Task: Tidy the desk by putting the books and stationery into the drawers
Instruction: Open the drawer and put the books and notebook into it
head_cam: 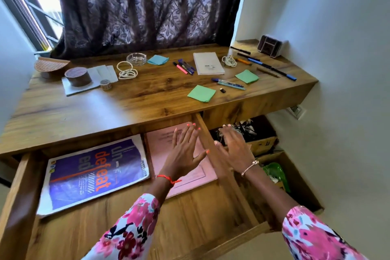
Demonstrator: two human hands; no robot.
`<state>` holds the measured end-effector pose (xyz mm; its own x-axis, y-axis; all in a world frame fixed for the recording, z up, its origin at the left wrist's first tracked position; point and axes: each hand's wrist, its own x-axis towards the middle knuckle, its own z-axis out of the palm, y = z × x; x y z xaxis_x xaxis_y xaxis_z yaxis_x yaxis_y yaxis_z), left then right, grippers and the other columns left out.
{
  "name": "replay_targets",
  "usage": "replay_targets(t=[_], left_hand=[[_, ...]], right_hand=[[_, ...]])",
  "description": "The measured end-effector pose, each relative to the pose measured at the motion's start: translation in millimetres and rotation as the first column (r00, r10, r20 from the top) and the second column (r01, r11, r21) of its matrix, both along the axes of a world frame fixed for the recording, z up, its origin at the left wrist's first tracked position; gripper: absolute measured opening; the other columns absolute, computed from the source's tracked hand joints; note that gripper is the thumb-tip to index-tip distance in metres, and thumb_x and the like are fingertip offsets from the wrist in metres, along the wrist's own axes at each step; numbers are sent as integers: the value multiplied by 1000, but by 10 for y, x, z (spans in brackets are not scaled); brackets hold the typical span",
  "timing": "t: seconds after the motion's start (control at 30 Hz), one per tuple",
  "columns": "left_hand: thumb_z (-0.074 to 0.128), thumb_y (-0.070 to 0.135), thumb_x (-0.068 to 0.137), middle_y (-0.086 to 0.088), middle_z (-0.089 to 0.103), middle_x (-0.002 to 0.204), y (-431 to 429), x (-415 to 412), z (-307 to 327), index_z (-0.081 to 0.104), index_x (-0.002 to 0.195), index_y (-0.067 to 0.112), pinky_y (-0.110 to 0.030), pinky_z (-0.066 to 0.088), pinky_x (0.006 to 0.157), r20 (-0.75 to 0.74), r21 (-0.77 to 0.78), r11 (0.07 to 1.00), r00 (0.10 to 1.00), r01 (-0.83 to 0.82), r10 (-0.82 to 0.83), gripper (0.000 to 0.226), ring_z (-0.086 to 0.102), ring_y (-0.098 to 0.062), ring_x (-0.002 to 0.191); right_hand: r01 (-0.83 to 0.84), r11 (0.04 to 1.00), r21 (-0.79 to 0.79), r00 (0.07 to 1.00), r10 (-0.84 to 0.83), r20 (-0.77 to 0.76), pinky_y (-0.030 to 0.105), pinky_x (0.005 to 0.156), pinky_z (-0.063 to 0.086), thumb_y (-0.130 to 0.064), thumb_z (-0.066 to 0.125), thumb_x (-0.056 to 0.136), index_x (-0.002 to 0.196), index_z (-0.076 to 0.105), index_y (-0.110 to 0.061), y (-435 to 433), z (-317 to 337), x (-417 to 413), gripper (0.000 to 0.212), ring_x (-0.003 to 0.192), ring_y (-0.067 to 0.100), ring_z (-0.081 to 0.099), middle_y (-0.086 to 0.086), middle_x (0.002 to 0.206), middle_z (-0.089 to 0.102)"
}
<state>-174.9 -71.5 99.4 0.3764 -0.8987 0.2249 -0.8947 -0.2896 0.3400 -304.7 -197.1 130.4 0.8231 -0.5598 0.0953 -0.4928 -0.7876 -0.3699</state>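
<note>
Evidently the purple book (95, 175) and pink book (198, 175) lie flat so the drawer (200, 217) shuts; left hand (185, 152) and right hand (234, 150) spread fingers (190, 133), holding nothing.

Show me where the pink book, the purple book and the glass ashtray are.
pink book (196, 175): head view, lower cover.
purple book (95, 175): head view, cover's middle.
glass ashtray (136, 59): head view, its centre.

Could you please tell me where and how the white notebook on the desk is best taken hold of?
The white notebook lies flat, with pens close on its left, a coiled cord on its right and bare desk before it. So probably pinch its near edge, coming from the front.
</note>
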Motion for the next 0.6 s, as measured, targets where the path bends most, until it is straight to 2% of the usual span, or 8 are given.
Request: replay_targets(t=[0.07, 0.2, 0.27, 0.4, 0.6], left_hand=[[-10, 79, 71, -7, 8, 156, -253, -122, 49, 13, 147, 13, -35, -18, 111, 9, -6, 1000, 1000, 1, -1, 104, -7, -14, 141], [2, 81, 73, -6, 16, 155, -812, -379, 180, 19, 146, 14, -34, -15, 112, -2, -49, 997, 998, -64, 64, 100, 3, -17, 143], [11, 74, 77, -7, 18, 154, -1029, -445, 255, 19, 145, 13, -37, -10, 114, 6, -61, 994, 996, -86, 86, 92, 5, -18, 143], [19, 69, 80, -9, 27, 150, -1345, -523, 414, 26, 142, 12, -44, 2, 116, -2, -145, 976, 986, -163, 165, 84, 15, -21, 141], [16, 70, 75, -14, 30, 148, -1696, -460, 615, 30, 140, 8, -42, 2, 115, -37, -137, 962, 971, -237, 234, 91, 15, -26, 141]], right_hand=[[-20, 1000, -17, 1000, 20, -9, 36, 114, 23, -40, 38, 94, 133, 41, -6, -278, 29, -159, 51, 137, 26, 30, 14, 142, 40], [-77, 996, -43, 996, 76, -36, 37, 110, 30, -57, 16, 82, 127, 47, -4, -942, 125, -489, 76, 131, 28, 38, 14, 134, 46], [-81, 996, -37, 995, 79, -60, 37, 109, 31, -53, 22, 85, 124, 49, -2, -1222, 206, -606, 70, 129, 29, 39, 16, 132, 47], [-132, 990, -42, 988, 129, -83, 35, 107, 31, -32, 43, 95, 116, 54, -2, -1680, 369, -735, 38, 129, 27, 39, 15, 131, 48], [-124, 992, -16, 992, 123, -31, 35, 97, 38, -30, 41, 96, 109, 57, -4, -2153, 513, -682, 34, 111, 25, 49, 12, 119, 51]])
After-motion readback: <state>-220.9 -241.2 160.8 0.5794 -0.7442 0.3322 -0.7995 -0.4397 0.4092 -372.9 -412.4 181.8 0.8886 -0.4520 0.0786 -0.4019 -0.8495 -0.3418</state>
